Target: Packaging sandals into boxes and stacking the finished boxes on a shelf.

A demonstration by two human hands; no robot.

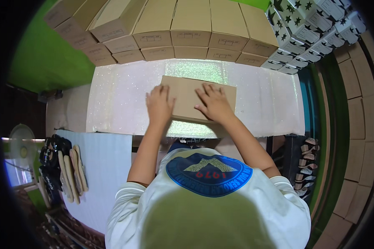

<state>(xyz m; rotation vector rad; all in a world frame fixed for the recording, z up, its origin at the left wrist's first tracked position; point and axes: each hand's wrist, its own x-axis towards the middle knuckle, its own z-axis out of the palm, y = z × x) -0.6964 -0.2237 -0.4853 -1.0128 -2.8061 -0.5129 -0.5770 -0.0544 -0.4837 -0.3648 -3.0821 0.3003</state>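
A closed brown cardboard box lies on the pale, glittery table cover in front of me, slightly tilted in its direction. My left hand is at its left end, fingers stretched out over the left edge and top. On the right part of the lid rests my right hand, its fingers spread and flat. Both hands touch the box from above. What is inside the box cannot be seen.
Stacked brown boxes line the table's far edge. White boxes with black stars are piled at the far right. A light board bears insoles and dark shoe parts at left. Shoes stand on the right.
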